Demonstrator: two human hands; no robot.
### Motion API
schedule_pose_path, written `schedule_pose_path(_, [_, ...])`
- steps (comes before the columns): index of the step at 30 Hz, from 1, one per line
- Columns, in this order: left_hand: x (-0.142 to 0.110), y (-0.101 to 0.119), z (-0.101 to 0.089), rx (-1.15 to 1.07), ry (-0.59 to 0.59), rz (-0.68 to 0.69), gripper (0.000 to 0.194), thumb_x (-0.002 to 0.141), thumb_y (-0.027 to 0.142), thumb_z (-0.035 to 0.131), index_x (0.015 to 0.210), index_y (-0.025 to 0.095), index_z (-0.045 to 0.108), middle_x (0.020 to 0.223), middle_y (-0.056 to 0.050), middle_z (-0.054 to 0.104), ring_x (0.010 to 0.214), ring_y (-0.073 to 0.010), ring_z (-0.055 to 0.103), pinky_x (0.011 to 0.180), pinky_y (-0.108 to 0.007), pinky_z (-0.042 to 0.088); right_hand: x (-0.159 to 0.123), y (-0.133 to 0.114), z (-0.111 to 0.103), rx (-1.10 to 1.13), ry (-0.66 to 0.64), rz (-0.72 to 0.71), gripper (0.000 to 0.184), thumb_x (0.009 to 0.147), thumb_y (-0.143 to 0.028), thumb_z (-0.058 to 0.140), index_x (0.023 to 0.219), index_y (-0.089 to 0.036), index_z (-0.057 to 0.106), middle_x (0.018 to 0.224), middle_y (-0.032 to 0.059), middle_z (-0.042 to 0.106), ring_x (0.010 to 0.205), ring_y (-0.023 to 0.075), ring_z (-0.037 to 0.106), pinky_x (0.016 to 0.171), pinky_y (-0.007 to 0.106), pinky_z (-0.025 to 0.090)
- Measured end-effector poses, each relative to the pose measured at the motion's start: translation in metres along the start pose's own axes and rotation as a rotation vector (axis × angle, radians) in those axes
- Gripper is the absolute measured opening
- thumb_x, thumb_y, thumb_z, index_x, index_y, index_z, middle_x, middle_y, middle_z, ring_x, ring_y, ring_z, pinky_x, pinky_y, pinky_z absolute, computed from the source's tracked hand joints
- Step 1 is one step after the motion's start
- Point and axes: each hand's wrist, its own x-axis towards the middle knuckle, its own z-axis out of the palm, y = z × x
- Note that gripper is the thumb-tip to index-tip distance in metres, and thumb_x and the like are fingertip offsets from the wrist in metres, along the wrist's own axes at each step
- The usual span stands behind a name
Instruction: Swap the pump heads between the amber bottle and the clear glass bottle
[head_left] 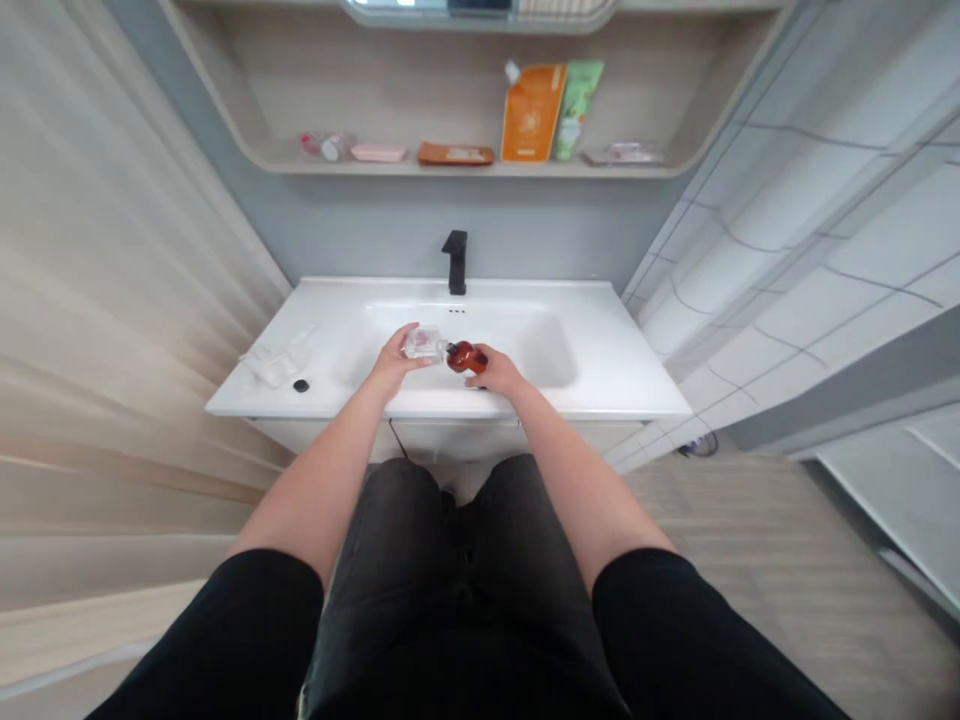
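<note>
Over the white washbasin [450,296], my left hand [391,362] grips a clear glass bottle [424,344] lying on its side. My right hand [495,372] holds a small amber bottle [466,357], tilted with its neck toward the clear bottle's end. The two bottles meet or nearly meet at that point; I cannot tell which. Both hands are just above the basin's front part, and my fingers partly hide each bottle.
A transparent object [274,362] and a small black cap [301,385] lie on the basin's left ledge. A black faucet [454,262] stands behind the bowl. Above it, a wooden shelf [480,168] holds an orange pouch [532,112], a green tube [576,110] and several small items.
</note>
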Motion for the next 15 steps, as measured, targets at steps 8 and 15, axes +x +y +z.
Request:
schedule_pose_path(8, [-0.0002, -0.0012, -0.0014, 0.003, -0.014, -0.011, 0.102, 0.047, 0.024, 0.107, 0.143, 0.024, 0.071, 0.131, -0.009, 0.077, 0.121, -0.0312, 0.074, 0.114, -0.049, 0.058, 0.0001, 0.0019, 0.0009, 0.02, -0.001, 0.002, 0.09, 0.062, -0.025, 0.101, 0.147, -0.026, 0.071, 0.123, 0.0037, 0.084, 0.113, 0.0303, 0.08, 0.108, 0.043, 0.061])
schedule_pose_path(15, [-0.0015, 0.0021, 0.001, -0.006, -0.023, 0.004, 0.1, 0.049, 0.023, 0.107, 0.143, 0.025, 0.071, 0.133, -0.009, 0.076, 0.122, -0.0322, 0.073, 0.111, -0.049, 0.059, -0.0018, -0.0026, -0.0012, 0.0, 0.0, -0.005, 0.089, 0.063, -0.024, 0.099, 0.147, -0.024, 0.071, 0.125, 0.0045, 0.084, 0.114, 0.0309, 0.079, 0.107, 0.042, 0.061])
